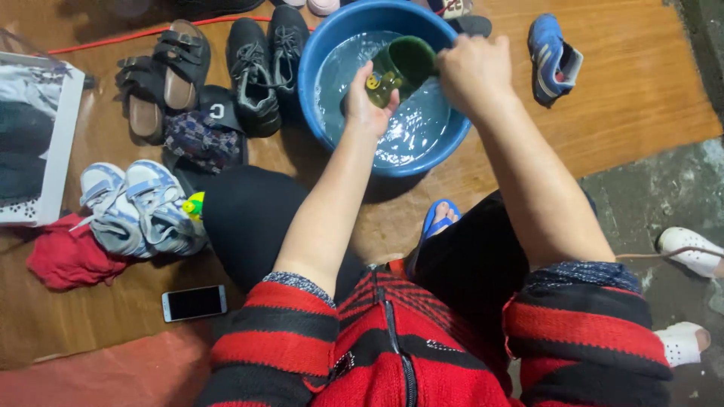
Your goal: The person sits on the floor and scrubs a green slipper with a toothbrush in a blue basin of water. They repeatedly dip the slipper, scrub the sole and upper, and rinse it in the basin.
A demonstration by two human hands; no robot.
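blue basin w/ water, hands holding green shoe.

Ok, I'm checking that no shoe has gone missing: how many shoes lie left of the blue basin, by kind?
Brown-and-black strapped sandals: 2
Black lace-up sneakers: 2
Dark slide slippers: 2
White-and-blue strapped sneakers: 2
Total: 8

Open water is left in the near half of the blue basin. Its left rim is crowded by black sneakers; bare wood floor is left beyond the blue shoe.
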